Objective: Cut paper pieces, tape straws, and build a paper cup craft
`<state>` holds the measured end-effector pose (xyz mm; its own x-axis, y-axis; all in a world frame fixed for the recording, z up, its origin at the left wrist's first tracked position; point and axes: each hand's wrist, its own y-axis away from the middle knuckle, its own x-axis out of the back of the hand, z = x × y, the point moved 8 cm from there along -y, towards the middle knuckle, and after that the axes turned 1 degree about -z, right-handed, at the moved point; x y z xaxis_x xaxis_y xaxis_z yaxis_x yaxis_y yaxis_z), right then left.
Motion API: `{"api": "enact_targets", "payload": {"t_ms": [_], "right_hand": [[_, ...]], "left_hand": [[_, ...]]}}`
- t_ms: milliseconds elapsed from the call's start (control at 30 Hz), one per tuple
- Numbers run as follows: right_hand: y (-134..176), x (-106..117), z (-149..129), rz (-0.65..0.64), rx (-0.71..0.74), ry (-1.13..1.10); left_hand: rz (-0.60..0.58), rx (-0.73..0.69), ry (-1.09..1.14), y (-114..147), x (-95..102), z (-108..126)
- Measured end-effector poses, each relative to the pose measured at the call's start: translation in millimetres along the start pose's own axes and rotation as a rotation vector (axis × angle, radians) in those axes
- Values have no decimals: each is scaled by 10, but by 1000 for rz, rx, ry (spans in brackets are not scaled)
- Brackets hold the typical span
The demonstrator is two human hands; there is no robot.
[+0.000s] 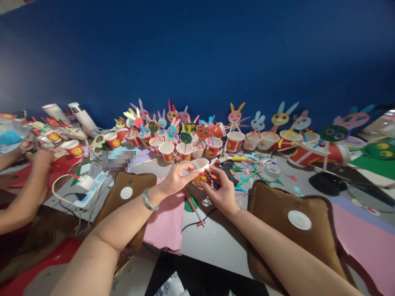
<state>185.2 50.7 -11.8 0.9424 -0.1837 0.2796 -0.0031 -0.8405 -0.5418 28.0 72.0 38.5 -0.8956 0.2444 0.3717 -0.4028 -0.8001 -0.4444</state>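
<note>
Before me my left hand (pixel 180 177) grips a red and white paper cup (pixel 201 177) by its rim, thumb in front. The cup bears a yellow print and stands nearly upright above the table. On its other side my right hand (pixel 222 190) is closed round a slim dark tool (pixel 212 181), which looks like scissors. The fingers hide most of that tool, and its tip is against or very close to the cup's side. Below the hands lie a green paper piece (pixel 191 202) and a thin stick (pixel 199 216).
Behind stand several cups with paper rabbit figures (pixel 236 123) along the blue wall (pixel 197 61). Brown cushions (pixel 291 230) flank my arms. A black glue gun (pixel 230 170), paper scraps and tape (pixel 273 171) lie right; a power strip (pixel 94 187) and another person's hands (pixel 40 158) are left.
</note>
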Motion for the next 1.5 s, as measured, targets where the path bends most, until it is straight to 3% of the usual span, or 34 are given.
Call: {"api": "enact_targets", "payload": {"t_ms": [600, 833, 1067, 1500], "right_hand": [[-15, 14, -32, 5, 29, 6], [-19, 8, -33, -1, 26, 20], [-24, 2, -6, -1, -8, -16], [-18, 0, -26, -5, 26, 3]], "left_hand": [[6, -24, -15, 8, 14, 18], [-50, 17, 63, -7, -6, -33], [67, -17, -46, -26, 85, -1], [-6, -10, 76, -21, 32, -53]]}}
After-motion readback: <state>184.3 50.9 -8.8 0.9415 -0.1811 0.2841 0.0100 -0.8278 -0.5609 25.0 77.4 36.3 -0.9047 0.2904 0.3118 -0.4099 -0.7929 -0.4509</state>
